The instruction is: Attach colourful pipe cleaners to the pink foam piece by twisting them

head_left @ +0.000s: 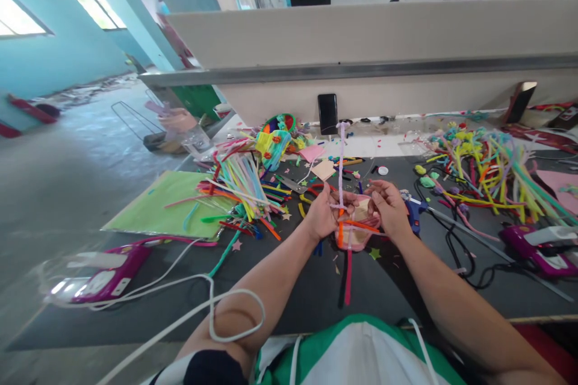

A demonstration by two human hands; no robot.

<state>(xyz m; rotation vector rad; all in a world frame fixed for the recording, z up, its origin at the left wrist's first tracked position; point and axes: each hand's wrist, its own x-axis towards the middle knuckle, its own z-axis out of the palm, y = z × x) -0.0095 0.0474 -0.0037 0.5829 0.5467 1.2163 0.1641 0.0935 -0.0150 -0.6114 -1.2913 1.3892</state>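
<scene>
Near the middle of the dark tabletop, my left hand (326, 210) has its fingers closed on a lilac pipe cleaner (342, 162) that stands upright. My right hand (386, 207) is just to the right, its fingers bent together; what they pinch, if anything, is too small to make out. Below and between both hands lies a pink-edged piece (356, 240) with a pale middle. Orange pipe cleaners (361, 227) cross over it, and a red strip (348, 277) points down toward me from it.
Pipe cleaner bundles lie left (244, 180) and right (487, 168). A blue glue gun (414, 213) rests beside my right hand. A black phone (327, 113) leans on the partition. Purple power strips (115, 271) with cables, a green sheet (162, 207) and small stars are around.
</scene>
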